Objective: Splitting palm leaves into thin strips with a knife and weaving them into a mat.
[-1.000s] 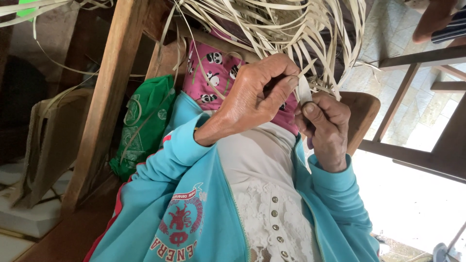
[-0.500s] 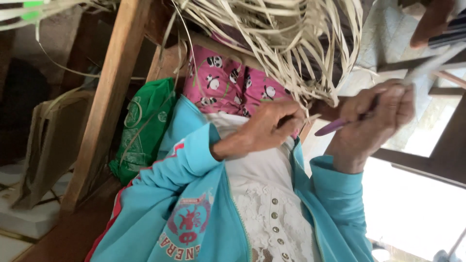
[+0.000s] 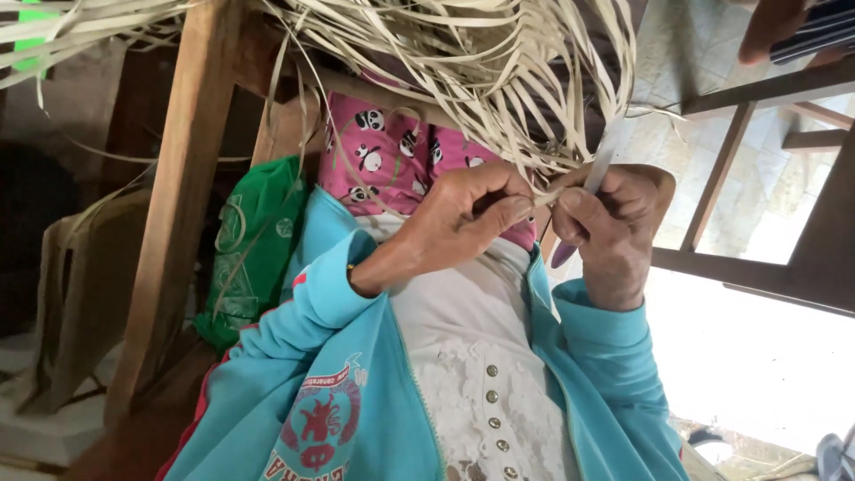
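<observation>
Sitting among wooden frame (image 3: 178,205), pale tiled floor (image 3: 677,62).

Pale straw strips (image 3: 463,71) hang in a tangled bundle (dry, flat); one strip (image 3: 545,198) seemingly pulled taut.

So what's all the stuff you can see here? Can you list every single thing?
Straw strips: many, pale tan, hanging across the top.
Knife: one, pale blade, purple handle end, in the right hand.
Wooden post: one, brown, left.
Wooden frame: one, dark brown, right.
Green bag: one, beside the post.
Pink cloth: one, panda print, under the strips.
Jacket: one, turquoise.
Left hand: pinching a strip.
Right hand: gripping the knife.
</observation>
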